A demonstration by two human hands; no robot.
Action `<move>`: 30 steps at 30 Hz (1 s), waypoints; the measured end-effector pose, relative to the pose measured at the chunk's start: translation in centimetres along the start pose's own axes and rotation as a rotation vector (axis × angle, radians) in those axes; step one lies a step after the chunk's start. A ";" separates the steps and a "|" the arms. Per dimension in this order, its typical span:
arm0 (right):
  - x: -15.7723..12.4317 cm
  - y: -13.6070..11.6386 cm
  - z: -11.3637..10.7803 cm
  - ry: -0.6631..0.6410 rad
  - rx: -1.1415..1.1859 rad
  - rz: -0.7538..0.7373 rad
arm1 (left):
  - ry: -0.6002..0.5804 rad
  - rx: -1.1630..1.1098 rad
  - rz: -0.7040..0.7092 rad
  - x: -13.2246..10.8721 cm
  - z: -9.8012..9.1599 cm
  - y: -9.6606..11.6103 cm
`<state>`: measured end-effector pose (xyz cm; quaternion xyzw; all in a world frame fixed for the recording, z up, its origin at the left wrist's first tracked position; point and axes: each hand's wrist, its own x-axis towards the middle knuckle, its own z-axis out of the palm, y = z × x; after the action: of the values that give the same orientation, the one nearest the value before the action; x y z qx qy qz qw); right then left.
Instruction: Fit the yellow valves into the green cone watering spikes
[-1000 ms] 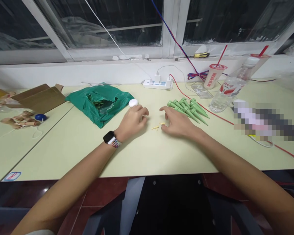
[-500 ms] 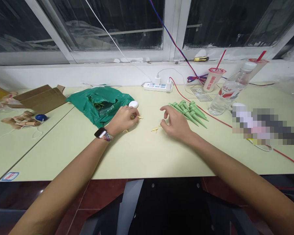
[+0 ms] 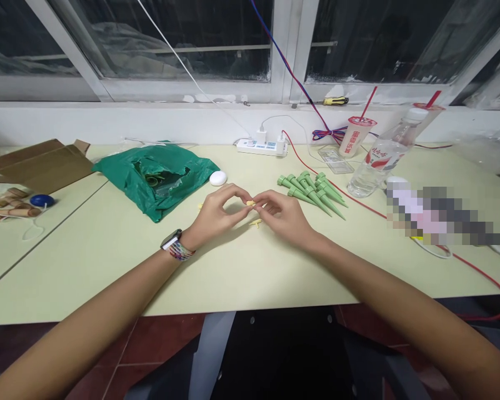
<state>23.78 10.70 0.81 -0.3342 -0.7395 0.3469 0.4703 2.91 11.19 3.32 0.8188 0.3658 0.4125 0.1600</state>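
My left hand (image 3: 216, 218), with a watch on its wrist, pinches a small yellow T-shaped piece (image 3: 250, 204) between thumb and fingertips. From the other side my right hand (image 3: 286, 218) meets it, thumb and fingers closed on the same piece. Fingers hide much of it. Just below the fingertips another yellow T-shaped piece (image 3: 255, 223) lies on the table. A bit of yellow (image 3: 200, 206) shows behind my left hand. Several green plastic plant-watering spikes (image 3: 312, 191) lie in a pile beyond my right hand.
A torn green plastic bag (image 3: 170, 166) and a white round object (image 3: 218, 178) lie left of centre. Farther left are a cardboard box (image 3: 62, 169) and wooden toys (image 3: 14, 208). A water bottle (image 3: 377, 161), a cup (image 3: 355, 139) and a red cable (image 3: 360, 198) are right; a power strip (image 3: 262, 147) is behind.
My left hand has lifted a yellow piece and moved right. My right hand has moved left, and the hands now meet at the piece. The view has shifted slightly.
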 end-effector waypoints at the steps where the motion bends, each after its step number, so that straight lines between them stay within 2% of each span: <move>1: 0.1 -0.1 0.1 0.016 0.070 0.037 | 0.010 -0.022 -0.009 -0.1 0.1 0.0; 5: 0.3 -0.2 0.2 0.050 0.286 0.140 | 0.029 -0.089 -0.008 -0.3 0.4 0.0; 9: 0.5 0.1 0.2 0.039 0.393 0.184 | 0.050 -0.080 0.060 -0.3 0.5 0.3; 12: 0.7 0.4 0.2 0.040 0.414 0.206 | 0.108 -0.014 0.094 -0.1 0.6 0.4; 17: 0.8 0.6 0.1 0.065 0.402 0.231 | 0.057 0.039 0.065 -0.3 0.8 0.2; 20: 0.9 0.6 0.1 0.072 0.395 0.251 | 0.100 0.017 0.035 -0.5 1.0 0.1; 25: 0.7 0.1 -0.3 -0.046 0.296 0.202 | 0.107 -0.183 -0.080 -0.7 1.3 -0.1; 30: 0.4 -0.5 -1.1 -0.053 -0.080 -0.037 | 0.030 -0.271 -0.173 -0.6 1.1 0.1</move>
<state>24.56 11.00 1.76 -0.3296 -0.7710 0.3170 0.4432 3.63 10.72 2.40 0.7490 0.3784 0.4547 0.2984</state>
